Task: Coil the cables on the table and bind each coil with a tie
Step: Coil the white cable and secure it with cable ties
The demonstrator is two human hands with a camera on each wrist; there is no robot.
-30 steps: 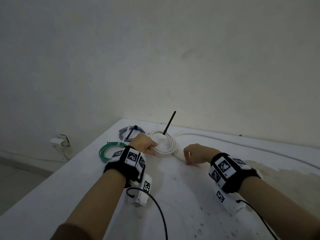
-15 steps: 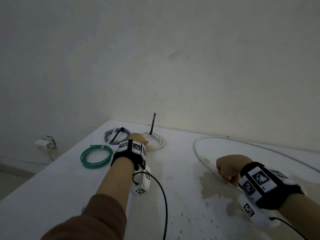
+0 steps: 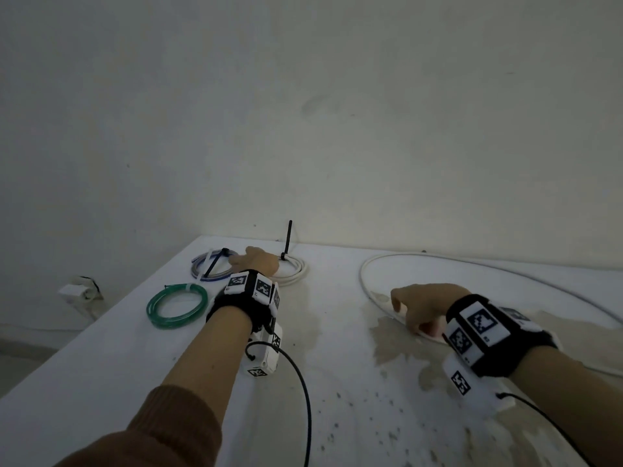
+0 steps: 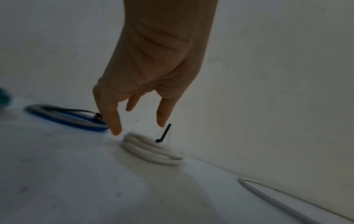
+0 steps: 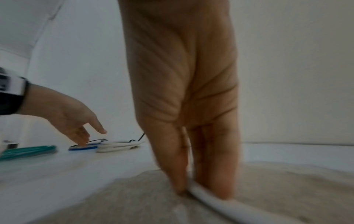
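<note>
White table (image 3: 101, 382) against a bare wall. I count three tied coils at its far left corner: green (image 3: 176, 305), blue (image 3: 212, 267), white (image 3: 292, 266). Left hand (image 3: 258, 261) hovers there, fingers spread. Right hand (image 3: 423, 306) pinches the loose cable (image 5: 208, 192) near the right edge, not yet coiled.

dim, flat light; wrist views soft with motion blur.

Head camera looks forward and down from above the table (image 3: 101, 382), toward the wall behind it. Each wrist camera sits low, close to the tabletop, looking along its fingers. All three views share the white coil (image 3: 295, 269) (image 4: 153, 153) (image 5: 116, 146) near that wall.
</note>
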